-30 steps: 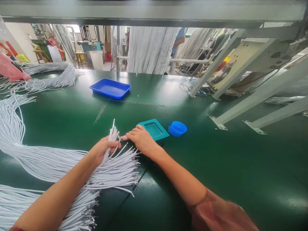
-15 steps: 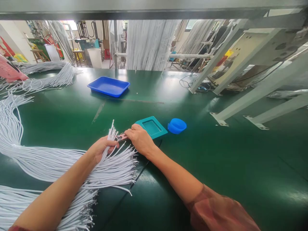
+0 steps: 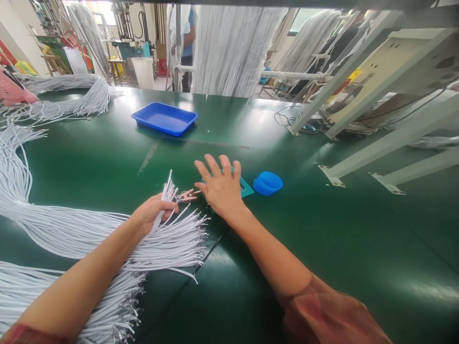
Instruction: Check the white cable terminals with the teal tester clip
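Left hand [image 3: 151,212] around cords [image 3: 168,191]; perhaps wires

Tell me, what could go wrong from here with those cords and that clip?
Some cords might slip out of the left grip, since their ends stick out unevenly. The clip might drop: the right grip is open, not closed on it, and I can't tell how firmly it bites. The right grip also hides part of the teal tray, so a careless move could nudge that into the blue cup.
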Action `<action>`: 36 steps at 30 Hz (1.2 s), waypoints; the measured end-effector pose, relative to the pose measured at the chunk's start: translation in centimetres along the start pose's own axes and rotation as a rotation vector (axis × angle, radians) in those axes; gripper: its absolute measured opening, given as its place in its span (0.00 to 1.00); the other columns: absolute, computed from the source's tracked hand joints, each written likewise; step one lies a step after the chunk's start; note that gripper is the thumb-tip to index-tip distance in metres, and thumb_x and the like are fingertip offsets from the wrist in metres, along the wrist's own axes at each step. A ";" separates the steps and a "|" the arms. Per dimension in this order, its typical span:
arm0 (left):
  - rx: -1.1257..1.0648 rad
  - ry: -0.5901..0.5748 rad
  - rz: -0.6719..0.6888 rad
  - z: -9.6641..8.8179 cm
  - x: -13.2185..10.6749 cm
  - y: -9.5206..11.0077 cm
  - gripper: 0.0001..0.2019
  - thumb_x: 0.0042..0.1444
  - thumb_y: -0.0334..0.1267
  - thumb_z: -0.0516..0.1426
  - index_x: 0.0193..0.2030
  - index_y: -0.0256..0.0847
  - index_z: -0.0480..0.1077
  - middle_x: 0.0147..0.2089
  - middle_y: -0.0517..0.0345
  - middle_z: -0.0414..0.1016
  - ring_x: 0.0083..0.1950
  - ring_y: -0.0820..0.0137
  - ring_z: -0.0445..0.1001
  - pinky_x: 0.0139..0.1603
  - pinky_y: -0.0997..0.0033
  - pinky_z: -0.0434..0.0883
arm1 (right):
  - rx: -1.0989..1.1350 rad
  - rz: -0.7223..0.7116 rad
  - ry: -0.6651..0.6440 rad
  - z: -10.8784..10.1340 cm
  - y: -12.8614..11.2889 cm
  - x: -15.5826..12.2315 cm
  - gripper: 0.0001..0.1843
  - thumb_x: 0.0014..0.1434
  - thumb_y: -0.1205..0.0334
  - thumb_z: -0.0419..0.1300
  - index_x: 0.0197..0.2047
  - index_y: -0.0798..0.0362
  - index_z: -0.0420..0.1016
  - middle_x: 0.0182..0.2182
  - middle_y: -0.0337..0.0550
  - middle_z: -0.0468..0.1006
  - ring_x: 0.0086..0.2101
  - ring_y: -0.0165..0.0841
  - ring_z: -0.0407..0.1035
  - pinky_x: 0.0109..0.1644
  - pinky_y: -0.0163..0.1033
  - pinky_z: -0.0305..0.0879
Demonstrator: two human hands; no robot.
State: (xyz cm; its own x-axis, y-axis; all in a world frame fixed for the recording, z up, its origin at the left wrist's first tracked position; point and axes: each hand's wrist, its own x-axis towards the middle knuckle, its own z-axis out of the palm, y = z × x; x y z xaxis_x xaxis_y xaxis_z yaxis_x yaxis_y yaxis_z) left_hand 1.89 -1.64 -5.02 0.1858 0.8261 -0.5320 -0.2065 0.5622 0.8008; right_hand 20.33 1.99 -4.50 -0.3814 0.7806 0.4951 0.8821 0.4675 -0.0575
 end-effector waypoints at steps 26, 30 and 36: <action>0.094 -0.101 0.223 -0.4 -2.7 -0.3 0.08 0.45 0.38 0.61 0.28 0.32 0.72 0.20 0.61 0.64 0.21 0.79 0.56 0.20 0.78 0.53 | 0.926 0.178 -0.208 -2.3 -3.0 -0.1 0.10 0.48 0.56 0.62 0.32 0.54 0.76 0.27 0.39 0.75 0.30 0.28 0.66 0.34 0.32 0.61; 0.120 -0.028 0.260 -0.3 -2.7 -0.5 0.08 0.44 0.38 0.62 0.26 0.33 0.74 0.23 0.56 0.69 0.25 0.75 0.63 0.26 0.76 0.60 | 1.112 0.350 -0.256 -1.3 -4.1 -0.6 0.09 0.49 0.59 0.60 0.27 0.56 0.76 0.23 0.39 0.75 0.25 0.27 0.66 0.29 0.31 0.60; -0.009 0.093 0.246 -0.3 -2.6 -0.5 0.12 0.42 0.38 0.64 0.35 0.37 0.75 0.28 0.55 0.75 0.30 0.71 0.70 0.34 0.72 0.65 | 1.221 0.473 -0.213 -0.5 -4.2 -0.8 0.10 0.44 0.58 0.63 0.27 0.57 0.76 0.24 0.41 0.76 0.26 0.29 0.67 0.29 0.32 0.62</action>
State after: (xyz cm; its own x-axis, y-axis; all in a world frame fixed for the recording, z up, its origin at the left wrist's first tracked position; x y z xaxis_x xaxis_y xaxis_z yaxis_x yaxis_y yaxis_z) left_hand 1.25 -4.09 -4.08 0.0397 0.9377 -0.3452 -0.2435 0.3442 0.9068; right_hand 17.10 -0.81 -4.20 -0.2432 0.9672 0.0735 0.1709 0.1173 -0.9783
